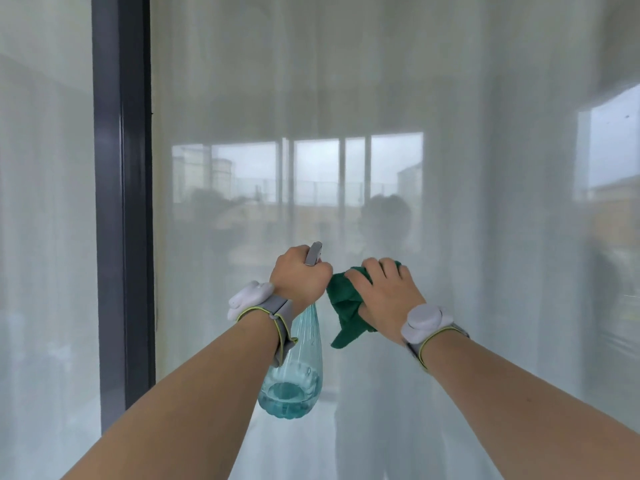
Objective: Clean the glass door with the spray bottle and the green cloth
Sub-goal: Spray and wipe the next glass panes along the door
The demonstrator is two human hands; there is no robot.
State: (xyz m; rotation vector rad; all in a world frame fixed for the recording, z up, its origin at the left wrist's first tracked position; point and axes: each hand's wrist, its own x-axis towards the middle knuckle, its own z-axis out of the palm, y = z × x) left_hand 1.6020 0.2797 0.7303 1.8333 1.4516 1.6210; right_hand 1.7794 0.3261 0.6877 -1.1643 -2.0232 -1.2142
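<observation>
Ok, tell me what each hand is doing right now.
Left hand: grips the spray bottle.
Right hand: holds the green cloth.

both arms raised forward, left hand point(300, 277) fisted, right hand point(384, 296) clutching

Glass door point(346, 98): big clear pane w/ a dark vertical frame at its left edge, pale sheer curtain behind it, faint reflections of windows and buildings across the middle.

Spray bottle point(294, 375): see-through teal plastic, teardrop shape, hanging base-down, approx upright, a little blue liquid pooled in the bottom. Its grey nozzle head sticks up at the top, pointing at the glass.

Green cloth point(346, 306): dark green, bunched up, just right of the bottle's neck, held up close to the pane; loose corner dangling below. Can't tell if it touches the glass.
</observation>
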